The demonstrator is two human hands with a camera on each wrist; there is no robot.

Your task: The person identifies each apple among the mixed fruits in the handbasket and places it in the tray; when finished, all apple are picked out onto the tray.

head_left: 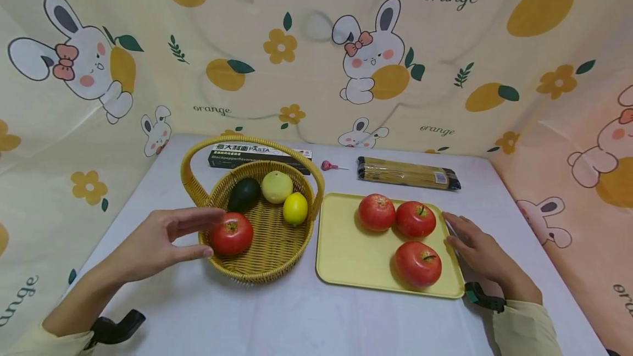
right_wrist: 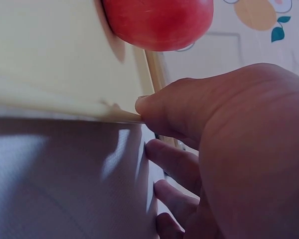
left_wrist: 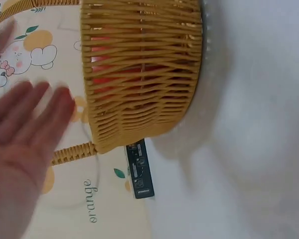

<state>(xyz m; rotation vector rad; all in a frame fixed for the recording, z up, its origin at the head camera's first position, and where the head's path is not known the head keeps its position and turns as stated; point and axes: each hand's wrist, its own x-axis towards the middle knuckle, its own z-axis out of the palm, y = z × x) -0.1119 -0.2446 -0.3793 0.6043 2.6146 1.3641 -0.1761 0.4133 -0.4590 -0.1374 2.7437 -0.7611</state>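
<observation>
In the head view my left hand [head_left: 153,243] hovers at the left rim of a round wicker basket [head_left: 269,265], thumb and fingers spread apart and holding nothing. Nearest it inside the basket lies a red apple [head_left: 232,233]. Behind are a dark green avocado [head_left: 244,195], a pale yellow-green round fruit [head_left: 277,187] and a yellow lemon [head_left: 295,209]. My right hand [head_left: 482,251] touches the right edge of a yellow tray [head_left: 356,268]; in the right wrist view its thumb [right_wrist: 164,107] lies against the rim. Three red apples [head_left: 417,264] sit on the tray.
A black pasta box [head_left: 217,158] stands behind the basket, whose tall handle [head_left: 247,139] arches over it. A pink lollipop [head_left: 328,166] and a pack of spaghetti [head_left: 405,173] lie at the back. A printed cloth [head_left: 316,70] encloses the white table [head_left: 296,317].
</observation>
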